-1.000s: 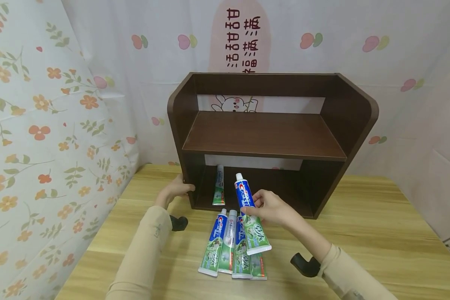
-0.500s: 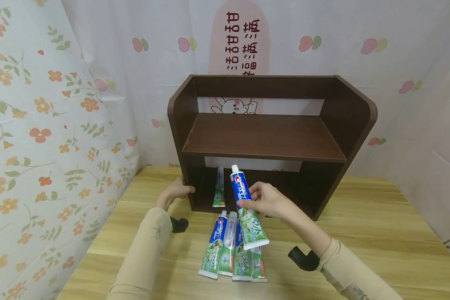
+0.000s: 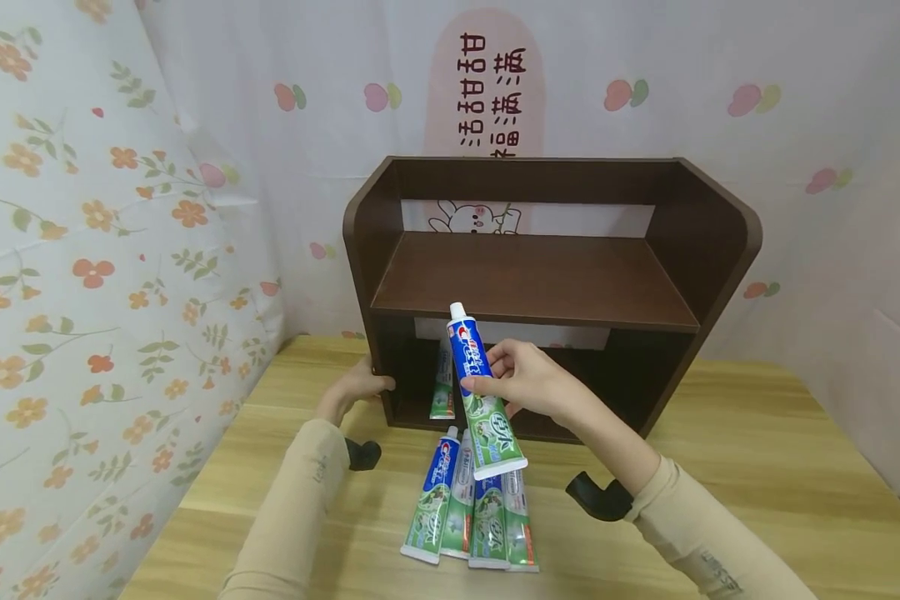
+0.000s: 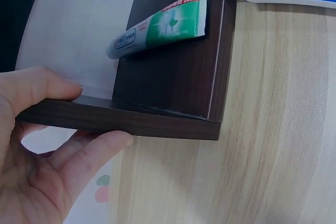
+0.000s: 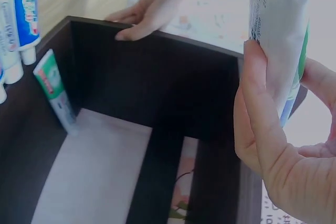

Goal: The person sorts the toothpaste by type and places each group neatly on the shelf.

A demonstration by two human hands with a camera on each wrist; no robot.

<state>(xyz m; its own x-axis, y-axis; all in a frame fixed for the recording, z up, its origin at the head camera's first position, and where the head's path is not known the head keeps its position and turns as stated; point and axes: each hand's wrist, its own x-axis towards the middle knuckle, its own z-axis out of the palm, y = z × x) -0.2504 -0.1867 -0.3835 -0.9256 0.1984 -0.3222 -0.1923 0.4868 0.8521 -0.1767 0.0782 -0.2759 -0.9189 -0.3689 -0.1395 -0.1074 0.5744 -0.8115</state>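
My right hand [image 3: 531, 379] pinches a blue and green toothpaste tube [image 3: 493, 429], cap up and tilted left, in front of the shelf's lower opening. The right wrist view shows that tube's pale back [image 5: 281, 30] between thumb and fingers. My left hand [image 3: 356, 386] grips the left side panel of the dark brown shelf [image 3: 540, 271]; in the left wrist view, thumb and fingers lie on both faces of the panel [image 4: 157, 123]. Inside the lower compartment, near its left wall, lies a green and silver toothpaste tube [image 4: 168, 24], partly hidden in the head view by the held one.
Several toothpaste tubes [image 3: 429, 508] lie side by side on the wooden table [image 3: 285, 517] before the shelf, some overlapping. Black curved pieces show by each forearm, such as the right black piece [image 3: 598, 497]. A patterned curtain [image 3: 120, 275] hangs at the left and behind.
My right hand has lifted the toothpaste tube up and a little left, away from the tubes on the table. The left hand stays on the shelf panel. The head view has shifted slightly.
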